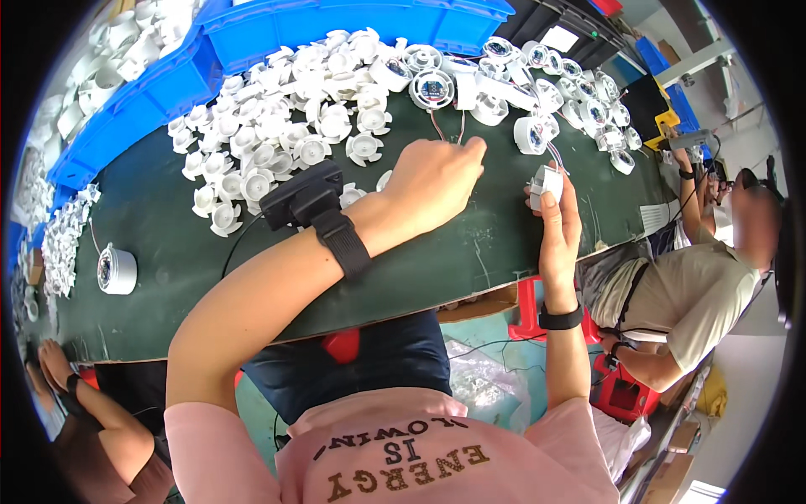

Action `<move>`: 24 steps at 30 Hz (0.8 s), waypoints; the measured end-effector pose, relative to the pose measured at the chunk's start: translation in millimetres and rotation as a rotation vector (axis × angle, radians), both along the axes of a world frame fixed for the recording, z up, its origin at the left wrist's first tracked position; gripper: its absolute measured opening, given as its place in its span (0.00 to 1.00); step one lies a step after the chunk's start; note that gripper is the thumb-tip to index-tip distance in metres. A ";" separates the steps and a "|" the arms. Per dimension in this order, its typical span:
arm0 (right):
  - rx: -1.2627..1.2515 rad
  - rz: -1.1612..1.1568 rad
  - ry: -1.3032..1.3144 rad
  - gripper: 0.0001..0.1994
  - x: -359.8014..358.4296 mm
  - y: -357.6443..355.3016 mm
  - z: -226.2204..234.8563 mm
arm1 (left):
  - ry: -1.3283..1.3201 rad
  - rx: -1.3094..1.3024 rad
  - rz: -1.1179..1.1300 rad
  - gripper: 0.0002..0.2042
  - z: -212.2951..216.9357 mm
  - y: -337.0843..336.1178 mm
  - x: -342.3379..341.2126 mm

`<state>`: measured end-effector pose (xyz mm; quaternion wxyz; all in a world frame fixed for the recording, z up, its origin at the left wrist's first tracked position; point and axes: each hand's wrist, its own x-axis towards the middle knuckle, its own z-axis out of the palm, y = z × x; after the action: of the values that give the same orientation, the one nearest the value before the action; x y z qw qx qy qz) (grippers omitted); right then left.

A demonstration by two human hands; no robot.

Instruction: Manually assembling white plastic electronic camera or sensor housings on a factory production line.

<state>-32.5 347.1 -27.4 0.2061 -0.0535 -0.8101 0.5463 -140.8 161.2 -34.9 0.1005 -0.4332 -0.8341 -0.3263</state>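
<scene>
- In the head view, the left hand [432,181] reaches out over the dark green table [168,244]. Its fingers [470,151] are pinched close together on thin wires [445,126].
- The wires run up from the fingertips to a round white fan housing [432,88] that lies on the table just past the hand.
- The right hand [558,223] is held up near the table edge. Its fingers [571,202] are curled around a small white fan part [546,183], with the thumb on the near side.
- The small white fan part sits at the top of the right hand, sticking out a little above the fingertips. More thin wires go up from it to another round fan housing [533,134] on the table.
- The two hands are near each other but not touching.
- A black band with a small black box [306,202] is on the left wrist. A black wristband [561,319] is on the right wrist.
- A big pile of white fan blades [285,134] lies on the table to the left of the left hand.
- More round fan housings [588,101] lie in a row further right.
- Blue bins [353,25] stand behind the pile.
- One white round part [116,269] lies alone far to the left.
- Another person [705,286] sits at the right side.
</scene>
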 end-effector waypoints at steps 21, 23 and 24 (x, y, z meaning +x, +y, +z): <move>0.617 0.270 -0.023 0.25 -25.4 -47.5 -2.1 | -0.264 0.157 0.220 0.15 7.6 -123.6 145.2; 0.641 0.263 -0.015 0.25 -24.3 -46.3 -4.6 | -0.272 0.187 0.232 0.15 2.1 -125.6 146.9; 0.656 0.242 -0.002 0.25 -23.1 -47.7 -4.8 | -0.272 0.207 0.233 0.15 0.2 -126.4 147.8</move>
<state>-55.6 299.4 -32.3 0.1454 0.1114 -0.9432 0.2772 7.1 34.7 -34.7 0.0680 -0.2730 -0.8466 -0.4518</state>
